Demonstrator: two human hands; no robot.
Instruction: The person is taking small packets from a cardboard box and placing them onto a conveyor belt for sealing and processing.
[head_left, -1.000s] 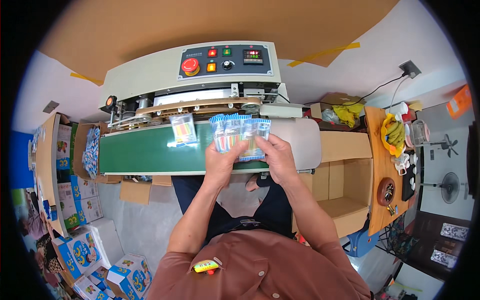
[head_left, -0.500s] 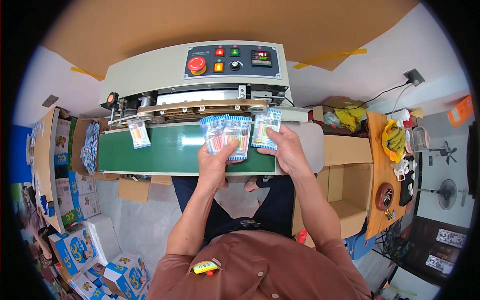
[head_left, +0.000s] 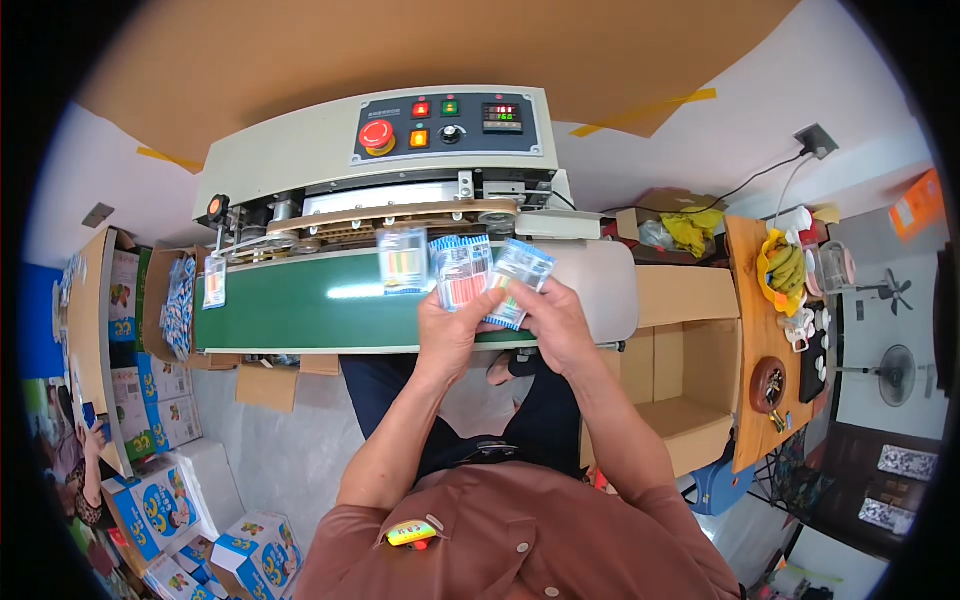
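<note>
My left hand [head_left: 447, 330] grips a small bunch of clear, blue-edged packets [head_left: 464, 270] with coloured sticks inside, thumb on top. Close beside it, my right hand [head_left: 560, 325] pinches the tilted foremost packet [head_left: 523, 272], and the two thumbs nearly meet. Beyond my hands stands a band sealing machine [head_left: 300, 165]. A slightly blurred packet [head_left: 403, 262] hangs from its sealing band, over the green conveyor belt [head_left: 300, 310], with no hand on it. Another packet [head_left: 214, 283] is at the belt's left end.
An open carton [head_left: 172, 310] full of packets stands left of the belt. To the right are an open cardboard box [head_left: 690, 375] and a wooden table [head_left: 745, 440] with bananas [head_left: 788, 270]. Printed cartons [head_left: 255, 555] sit on the floor at lower left, near another person's hand [head_left: 92, 440].
My right hand has come left and nearer to me, onto a packet at my left hand. The packet it held at the band now travels leftward alone. The farther packet has reached the belt's left end.
</note>
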